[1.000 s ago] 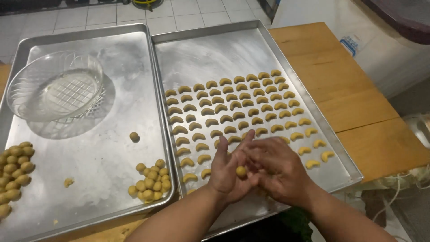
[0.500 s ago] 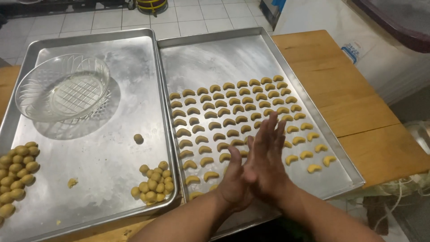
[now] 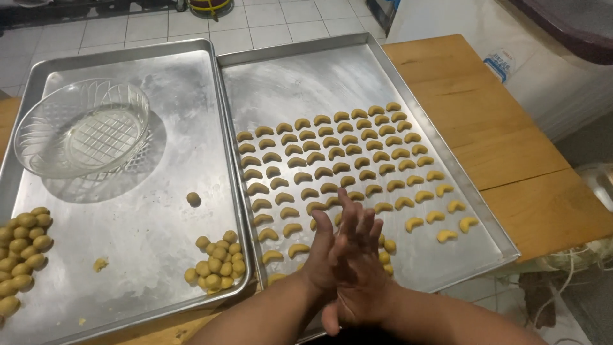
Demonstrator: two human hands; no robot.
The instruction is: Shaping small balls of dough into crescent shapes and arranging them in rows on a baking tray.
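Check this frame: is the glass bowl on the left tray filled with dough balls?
No, the glass bowl is empty; the dough balls lie in piles on the left tray.

- My dough crescents (image 3: 338, 167) are golden yellow.
- My trays (image 3: 159, 96) are dull silver.
- My glass bowl (image 3: 83, 126) is clear, with a crosshatch pattern.
- The table (image 3: 491, 128) is orange-brown wood.
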